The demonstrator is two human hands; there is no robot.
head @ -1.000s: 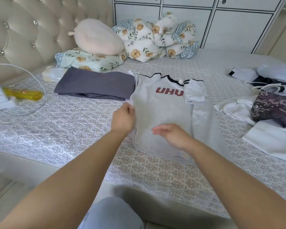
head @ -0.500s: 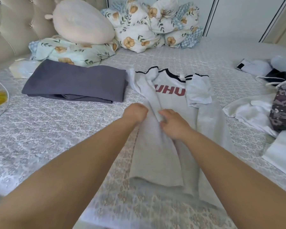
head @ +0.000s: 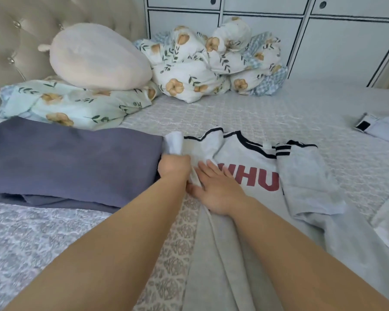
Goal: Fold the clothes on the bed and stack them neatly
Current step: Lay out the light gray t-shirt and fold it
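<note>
Left hand (head: 174, 167) grips my grey T-shirt's (head: 252, 162) white sleeve (head: 174, 141); right hand (head: 216, 187) presses flat, fingers spread, beside it. Shirt lies mid-frame on the bed (head: 256, 113), long axis running from the bottom edge upward, collar pointing up. Red letters "HU" show.

Bare bedspread (head: 245, 111) beyond shirt (head: 256, 167), folded grey garment (head: 65, 162) blocking left
</note>
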